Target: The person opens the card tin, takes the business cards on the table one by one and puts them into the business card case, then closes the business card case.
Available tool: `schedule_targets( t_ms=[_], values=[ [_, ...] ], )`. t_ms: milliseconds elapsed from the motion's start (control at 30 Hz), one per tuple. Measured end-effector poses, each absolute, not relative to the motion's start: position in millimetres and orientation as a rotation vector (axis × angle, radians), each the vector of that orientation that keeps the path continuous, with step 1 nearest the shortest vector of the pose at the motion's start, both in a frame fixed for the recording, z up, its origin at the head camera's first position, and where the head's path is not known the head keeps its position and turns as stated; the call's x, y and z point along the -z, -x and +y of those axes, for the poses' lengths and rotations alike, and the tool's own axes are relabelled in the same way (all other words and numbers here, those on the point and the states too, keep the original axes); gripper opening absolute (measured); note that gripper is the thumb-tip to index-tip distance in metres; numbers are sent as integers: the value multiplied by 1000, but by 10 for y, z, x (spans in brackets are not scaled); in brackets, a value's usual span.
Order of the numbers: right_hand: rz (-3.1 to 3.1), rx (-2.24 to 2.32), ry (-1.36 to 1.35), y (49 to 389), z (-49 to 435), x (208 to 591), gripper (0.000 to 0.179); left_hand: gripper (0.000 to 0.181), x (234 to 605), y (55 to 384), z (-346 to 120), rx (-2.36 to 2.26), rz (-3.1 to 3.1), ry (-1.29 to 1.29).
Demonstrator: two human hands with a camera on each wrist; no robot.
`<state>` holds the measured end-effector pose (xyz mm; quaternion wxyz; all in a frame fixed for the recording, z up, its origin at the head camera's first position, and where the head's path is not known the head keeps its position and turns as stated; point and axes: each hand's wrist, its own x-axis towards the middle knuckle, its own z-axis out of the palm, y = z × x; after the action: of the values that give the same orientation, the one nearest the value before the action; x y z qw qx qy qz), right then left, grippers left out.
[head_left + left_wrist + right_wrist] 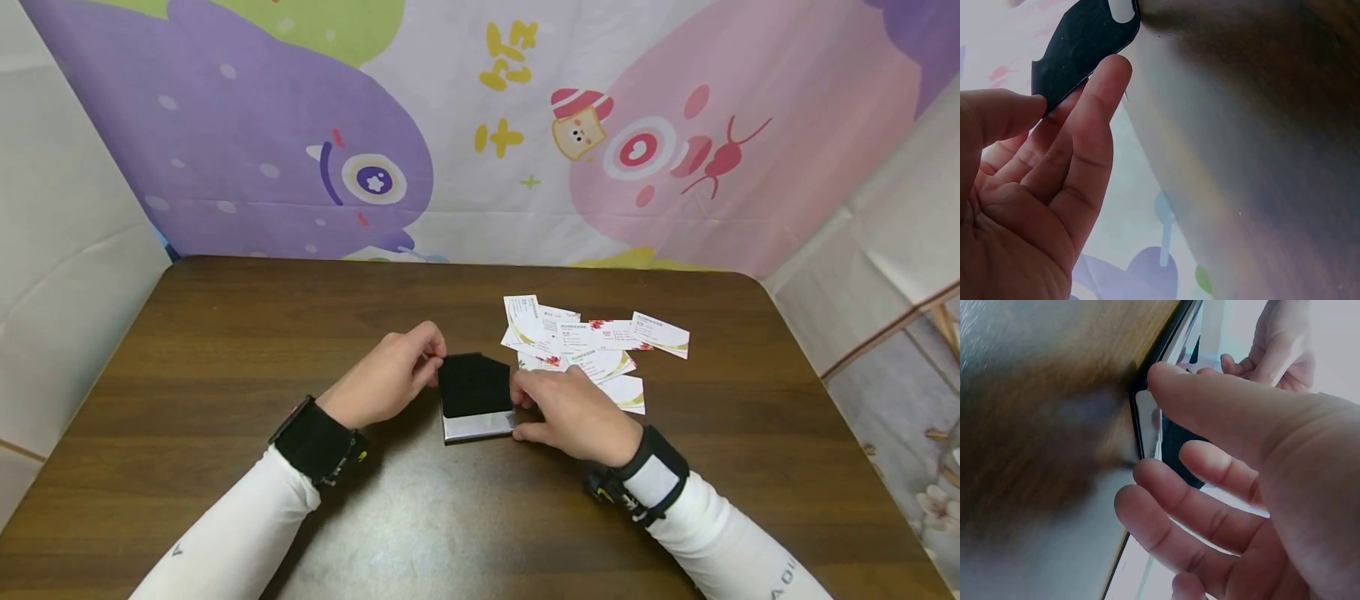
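Note:
A flat business card case [477,426] lies on the table between the two hands. Its lower band is shiny silver, and a black flap [474,385] with one slanted corner stands up behind it. The left hand [386,375] pinches the flap's upper left corner between thumb and fingers; the left wrist view shows the black flap [1082,53] running off beyond the fingertips. At the case's right side, the right hand [577,414] grips the edge. In the right wrist view its thumb and fingertips [1154,478] are at the silver corner of the case [1147,422].
Several printed business cards [573,337] lie overlapping behind the right hand. The brown wooden table [225,375] reaches back to a cartoon-patterned cloth [480,200]. White cloth [75,250] hangs at the left side.

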<state>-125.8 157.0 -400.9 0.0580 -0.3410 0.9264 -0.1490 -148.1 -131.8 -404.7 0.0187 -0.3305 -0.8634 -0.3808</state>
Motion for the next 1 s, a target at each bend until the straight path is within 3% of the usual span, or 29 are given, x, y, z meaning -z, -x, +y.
schedule_targets(
  t_ms=[333, 1000],
  values=[
    [2758, 491, 1202, 1259, 1577, 4027, 24, 10, 4065, 1499, -1293, 1230, -2717, 948],
    [2729, 478, 1164, 1217, 1500, 4015, 20, 28, 4100, 1451, -1323, 1232, -2760, 908]
  ],
)
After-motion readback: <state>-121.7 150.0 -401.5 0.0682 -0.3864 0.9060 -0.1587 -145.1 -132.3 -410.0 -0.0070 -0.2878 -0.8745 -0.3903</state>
